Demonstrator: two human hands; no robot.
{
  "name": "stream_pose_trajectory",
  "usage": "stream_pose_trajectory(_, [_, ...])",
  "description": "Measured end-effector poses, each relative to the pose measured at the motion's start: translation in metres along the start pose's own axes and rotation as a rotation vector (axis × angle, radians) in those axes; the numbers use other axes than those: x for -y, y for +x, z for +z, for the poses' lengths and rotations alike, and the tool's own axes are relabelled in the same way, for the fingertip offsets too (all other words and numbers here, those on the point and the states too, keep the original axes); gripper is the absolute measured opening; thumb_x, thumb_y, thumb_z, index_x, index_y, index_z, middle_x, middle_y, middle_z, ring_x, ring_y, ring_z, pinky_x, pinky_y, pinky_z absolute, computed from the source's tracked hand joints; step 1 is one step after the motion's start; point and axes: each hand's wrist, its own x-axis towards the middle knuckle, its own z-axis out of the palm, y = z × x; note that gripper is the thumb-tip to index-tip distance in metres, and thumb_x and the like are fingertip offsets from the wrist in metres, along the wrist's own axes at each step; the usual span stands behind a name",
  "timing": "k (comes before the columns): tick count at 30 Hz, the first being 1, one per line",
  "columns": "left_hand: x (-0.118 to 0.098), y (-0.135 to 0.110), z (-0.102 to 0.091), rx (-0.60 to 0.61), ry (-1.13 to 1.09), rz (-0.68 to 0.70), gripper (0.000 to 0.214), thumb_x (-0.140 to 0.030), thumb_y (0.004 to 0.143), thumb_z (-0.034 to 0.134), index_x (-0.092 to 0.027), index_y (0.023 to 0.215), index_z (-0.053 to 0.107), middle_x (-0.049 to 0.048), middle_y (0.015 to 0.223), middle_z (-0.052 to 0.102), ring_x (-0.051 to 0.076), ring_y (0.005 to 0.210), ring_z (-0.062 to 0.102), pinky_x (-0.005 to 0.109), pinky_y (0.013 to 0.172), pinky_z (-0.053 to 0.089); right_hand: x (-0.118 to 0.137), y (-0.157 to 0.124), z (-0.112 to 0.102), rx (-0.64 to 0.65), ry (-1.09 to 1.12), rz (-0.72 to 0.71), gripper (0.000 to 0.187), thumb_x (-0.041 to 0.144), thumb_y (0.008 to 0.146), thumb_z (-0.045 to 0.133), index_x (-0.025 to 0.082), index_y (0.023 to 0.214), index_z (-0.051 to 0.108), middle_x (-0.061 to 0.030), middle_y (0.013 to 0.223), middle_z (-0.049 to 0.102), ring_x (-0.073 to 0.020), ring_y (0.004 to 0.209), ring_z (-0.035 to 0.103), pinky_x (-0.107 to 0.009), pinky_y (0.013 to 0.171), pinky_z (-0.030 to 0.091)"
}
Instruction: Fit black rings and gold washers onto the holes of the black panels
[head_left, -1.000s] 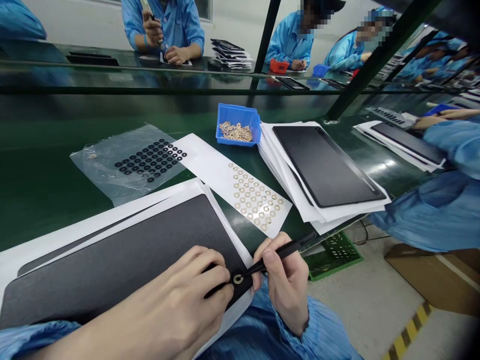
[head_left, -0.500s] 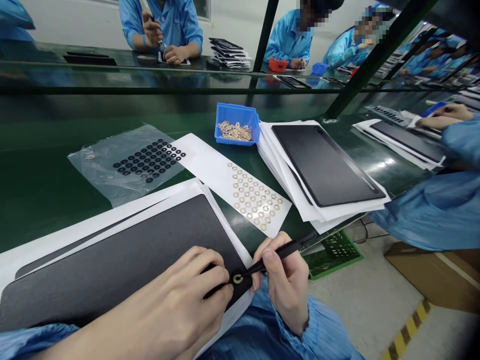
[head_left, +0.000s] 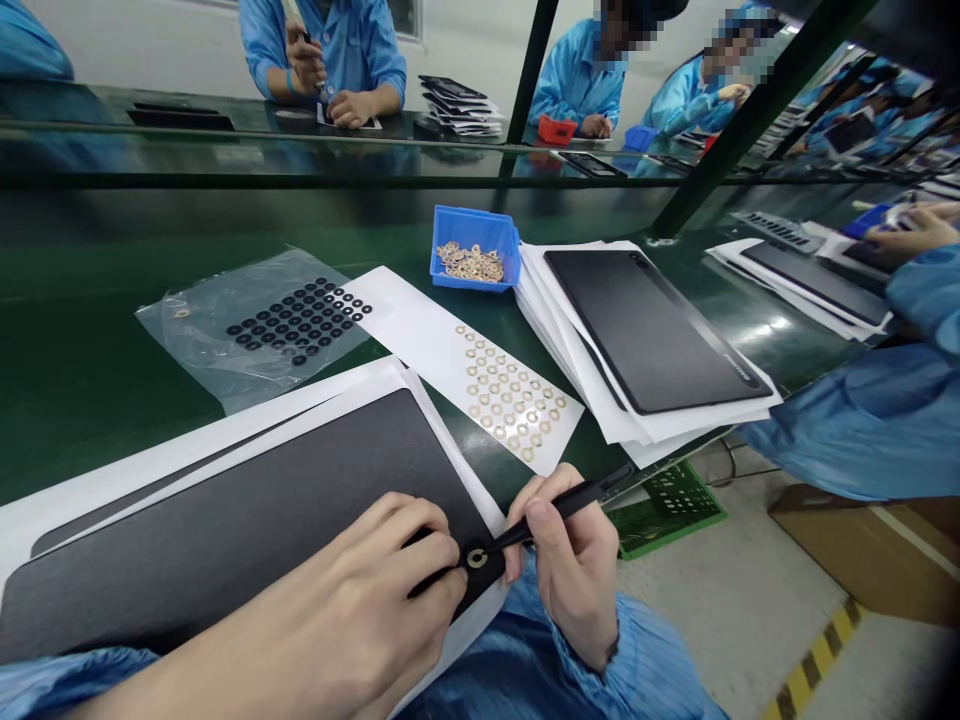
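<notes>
My right hand (head_left: 566, 560) grips black tweezers (head_left: 546, 516), their tip at a small gold ring (head_left: 477, 557) on the corner of a dark grey tablet back panel (head_left: 285, 510). My left hand (head_left: 375, 600) lies over that panel with its fingers curled beside the ring. Something dark shows between those fingers, but I cannot make out what it is. Under the panel are white sheets (head_left: 360, 376). Beyond it lies a white strip (head_left: 420, 320) bearing rows of pale gold rings (head_left: 510, 395). A clear plastic sheet (head_left: 195, 310) with black rings (head_left: 296, 320) adjoins the strip.
A blue bin (head_left: 474, 212) holds loose gold rings. At right, another dark panel (head_left: 652, 330) tops a stack of white sheets (head_left: 555, 320). A green post (head_left: 757, 110) slants up from the bench. A co-worker's hand (head_left: 915, 232) is at far right, and others sit opposite.
My hands, the tweezers and the panel look almost still; the tweezer tip stays at the ring. At far right, the co-worker's hands have shifted and lifted.
</notes>
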Motion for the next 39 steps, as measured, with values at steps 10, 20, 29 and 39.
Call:
stream_pose_trajectory(10, [0.001,-0.001,-0.001,0.014,0.006,-0.005,0.027,-0.011,0.095,0.042,-0.017,0.077,0.060,0.0066,0.081,0.060,0.019,0.085,0.054,0.030,0.075,0.047,0.001,-0.001,-0.002,0.010,-0.004,0.001,0.018,0.026,0.096,0.051,0.019,0.080,0.049,0.0049,0.066,0.053,-0.0056,0.039,0.053,-0.019,0.039,0.042])
stream_pose_trajectory(20, [-0.001,-0.002,0.000,0.032,0.047,-0.014,0.018,-0.012,0.095,0.046,-0.018,0.089,0.062,0.0058,0.082,0.060,0.019,0.082,0.055,0.031,0.076,0.047,0.002,0.000,-0.001,0.026,-0.008,0.010,0.017,0.026,0.096,0.051,0.019,0.080,0.049,0.0045,0.066,0.053,-0.0062,0.039,0.052,-0.019,0.038,0.042])
stream_pose_trajectory(29, [0.002,0.000,-0.002,0.015,0.068,0.003,0.024,-0.012,0.097,0.038,-0.014,0.105,0.061,0.0068,0.083,0.061,0.019,0.085,0.055,0.031,0.074,0.048,0.005,0.002,0.002,0.020,-0.091,-0.051,0.016,0.026,0.095,0.051,0.020,0.080,0.049,0.0039,0.065,0.053,-0.0072,0.038,0.051,-0.019,0.036,0.041])
stream_pose_trajectory(39, [-0.003,-0.013,0.010,0.080,0.264,0.008,0.027,-0.013,0.095,0.047,-0.010,0.119,0.057,0.0087,0.100,0.063,0.025,0.099,0.053,0.043,0.091,0.038,0.002,-0.001,-0.001,0.018,-0.154,-0.133,0.013,0.023,0.096,0.048,0.021,0.084,0.053,0.0021,0.067,0.055,-0.0090,0.042,0.052,-0.022,0.039,0.041])
